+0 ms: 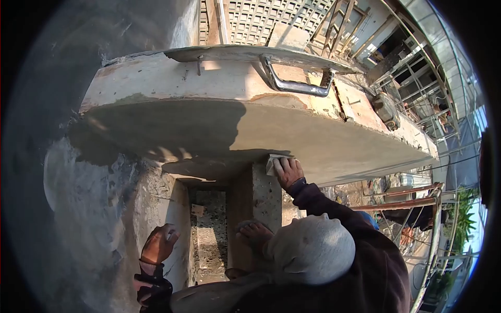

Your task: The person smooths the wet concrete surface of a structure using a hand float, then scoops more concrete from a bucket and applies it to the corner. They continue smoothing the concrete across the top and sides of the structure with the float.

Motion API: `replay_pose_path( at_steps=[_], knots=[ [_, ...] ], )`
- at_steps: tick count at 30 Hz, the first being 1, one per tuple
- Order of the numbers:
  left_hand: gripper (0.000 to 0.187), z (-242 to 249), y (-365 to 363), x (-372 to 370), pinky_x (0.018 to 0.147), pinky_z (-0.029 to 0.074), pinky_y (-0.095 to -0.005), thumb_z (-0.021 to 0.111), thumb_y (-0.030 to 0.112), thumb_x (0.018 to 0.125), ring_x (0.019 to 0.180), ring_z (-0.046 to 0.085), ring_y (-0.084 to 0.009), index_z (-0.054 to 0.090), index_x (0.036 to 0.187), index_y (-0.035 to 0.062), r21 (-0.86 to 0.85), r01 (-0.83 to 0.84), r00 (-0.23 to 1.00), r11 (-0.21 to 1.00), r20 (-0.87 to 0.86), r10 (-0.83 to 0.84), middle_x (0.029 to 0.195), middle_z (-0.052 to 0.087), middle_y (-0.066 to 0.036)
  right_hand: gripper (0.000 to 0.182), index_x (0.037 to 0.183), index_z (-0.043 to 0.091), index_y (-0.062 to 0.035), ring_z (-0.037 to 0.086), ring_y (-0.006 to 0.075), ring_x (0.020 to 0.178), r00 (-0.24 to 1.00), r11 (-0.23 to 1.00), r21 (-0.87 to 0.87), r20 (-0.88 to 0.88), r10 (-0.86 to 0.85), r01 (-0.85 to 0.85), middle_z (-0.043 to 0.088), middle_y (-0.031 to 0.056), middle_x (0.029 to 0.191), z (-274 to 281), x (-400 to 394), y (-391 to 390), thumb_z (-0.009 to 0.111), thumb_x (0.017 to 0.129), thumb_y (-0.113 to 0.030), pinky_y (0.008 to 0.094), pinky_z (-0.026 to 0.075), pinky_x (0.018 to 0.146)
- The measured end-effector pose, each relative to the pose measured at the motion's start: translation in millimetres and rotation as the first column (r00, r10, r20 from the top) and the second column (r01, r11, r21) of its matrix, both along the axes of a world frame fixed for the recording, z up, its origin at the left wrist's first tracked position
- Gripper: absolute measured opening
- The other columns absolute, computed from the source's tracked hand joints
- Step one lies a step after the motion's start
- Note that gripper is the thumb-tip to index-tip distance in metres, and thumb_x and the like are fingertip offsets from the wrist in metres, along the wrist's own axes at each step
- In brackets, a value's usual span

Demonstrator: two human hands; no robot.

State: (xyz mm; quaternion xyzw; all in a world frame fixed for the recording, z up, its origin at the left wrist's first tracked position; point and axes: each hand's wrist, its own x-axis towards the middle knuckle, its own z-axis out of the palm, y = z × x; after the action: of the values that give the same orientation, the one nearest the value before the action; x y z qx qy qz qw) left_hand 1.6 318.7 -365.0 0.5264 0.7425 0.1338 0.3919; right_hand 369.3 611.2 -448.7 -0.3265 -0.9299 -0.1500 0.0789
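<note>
Right arm (339, 208): extended from near right toward far left. Right hand (288, 172): fingers (285, 165) bent side by side in a grip, back of hand visible. Left hand (158, 243): nearer, to the left, partly curled. Left forearm (153, 287): at the near edge. Hands: 2, well apart.

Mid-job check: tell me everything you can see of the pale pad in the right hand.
The pale pad is small, beige-grey and flat-sided, with a thin edge showing along its top. It could be sponge or foam; the material is unclear. The right hand grips it, the fingers covering much of it. It is tilted, near the lower part of the smooth plaster face, which it appears to touch, just above the rough grey pillar. Its underside is hidden.
</note>
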Motion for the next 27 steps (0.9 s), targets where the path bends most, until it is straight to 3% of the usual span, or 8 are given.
replay_pose_path(
  at_steps=[6,10,12,14,16,22,25,27],
  knots=[
    [0.043,1,-20,1,0.079,0.047,-0.0396,0.061,0.02,0.083,0.093,0.058,-0.0337,0.05,0.121,0.0035,0.146,-0.069,0.997,0.987,-0.029,0.074,0.098,0.062,-0.017,0.057,0.118,0.052,-0.0056,0.047,0.0337,0.095,0.831,0.878,0.475,-0.512,0.22,0.06,0.047,0.0148,0.108,114,-8,-8,0.072,0.066,-0.018,0.0462,0.04,0.08],
    [0.045,10,-13,6,0.082,0.046,-0.0406,0.06,0.021,0.084,0.096,0.057,-0.0352,0.048,0.124,0.0049,0.129,-0.088,0.996,0.988,-0.023,0.092,0.103,0.061,-0.018,0.058,0.12,0.051,-0.0055,0.047,0.0328,0.095,0.797,0.856,0.49,-0.577,0.178,0.163,0.049,0.0153,0.106,139,-27,9,0.071,0.068,-0.021,0.0442,0.038,0.08],
    [0.046,8,-11,7,0.083,0.045,-0.0402,0.06,0.022,0.084,0.098,0.057,-0.0352,0.047,0.125,0.0051,0.122,-0.079,0.996,0.989,-0.034,0.083,0.105,0.06,-0.019,0.05,0.122,0.052,-0.0128,0.049,0.0313,0.096,0.936,0.899,0.438,-0.321,0.147,0.009,0.051,0.0125,0.107,70,-26,13,0.062,0.073,-0.019,0.044,0.039,0.081],
    [0.047,6,-13,8,0.086,0.045,-0.04,0.06,0.022,0.084,0.101,0.056,-0.035,0.047,0.126,0.005,0.126,-0.056,0.998,0.99,-0.035,0.061,0.107,0.06,-0.02,0.047,0.123,0.052,-0.0184,0.052,0.0297,0.096,0.992,0.99,0.066,-0.013,0.125,-0.124,0.054,0.0102,0.109,7,-30,3,0.053,0.076,-0.015,0.045,0.039,0.082],
    [0.048,13,-13,9,0.086,0.045,-0.0402,0.06,0.023,0.085,0.101,0.056,-0.035,0.046,0.127,0.0051,0.081,-0.089,0.996,0.993,-0.018,0.091,0.108,0.06,-0.02,0.048,0.125,0.051,-0.0174,0.052,0.0298,0.098,0.984,0.984,-0.039,-0.052,0.17,-0.172,0.054,0.0111,0.112,-5,-23,-17,0.051,0.078,-0.014,0.0452,0.04,0.084],
    [0.051,10,-39,2,0.083,0.046,-0.0381,0.063,0.02,0.083,0.098,0.058,-0.031,0.045,0.129,0.006,0.066,-0.192,0.981,0.979,0.003,0.192,0.104,0.061,-0.019,0.052,0.116,0.058,-0.0138,0.049,0.0247,0.085,0.805,0.898,0.44,-0.537,0.253,0.012,0.05,0.0059,0.098,147,-62,-3,0.068,0.065,-0.011,0.0381,0.038,0.075],
    [0.051,8,-35,-3,0.083,0.046,-0.039,0.063,0.023,0.084,0.097,0.058,-0.0323,0.045,0.129,0.0052,0.108,-0.195,0.978,0.975,-0.051,0.202,0.104,0.06,-0.02,0.05,0.118,0.056,-0.0177,0.049,0.0211,0.086,0.909,0.862,0.494,-0.3,0.29,-0.112,0.05,0.0032,0.098,88,-66,11,0.065,0.069,-0.015,0.0372,0.038,0.076],
    [0.051,13,-34,-5,0.083,0.046,-0.0391,0.063,0.023,0.084,0.097,0.058,-0.0328,0.045,0.129,0.0045,0.112,-0.213,0.974,0.971,-0.048,0.22,0.105,0.06,-0.02,0.049,0.127,0.049,-0.0175,0.052,0.0213,0.093,0.976,0.957,0.196,0.014,0.216,-0.214,0.053,0.0046,0.107,31,-62,2,0.054,0.078,-0.017,0.0373,0.039,0.079]
  ],
)
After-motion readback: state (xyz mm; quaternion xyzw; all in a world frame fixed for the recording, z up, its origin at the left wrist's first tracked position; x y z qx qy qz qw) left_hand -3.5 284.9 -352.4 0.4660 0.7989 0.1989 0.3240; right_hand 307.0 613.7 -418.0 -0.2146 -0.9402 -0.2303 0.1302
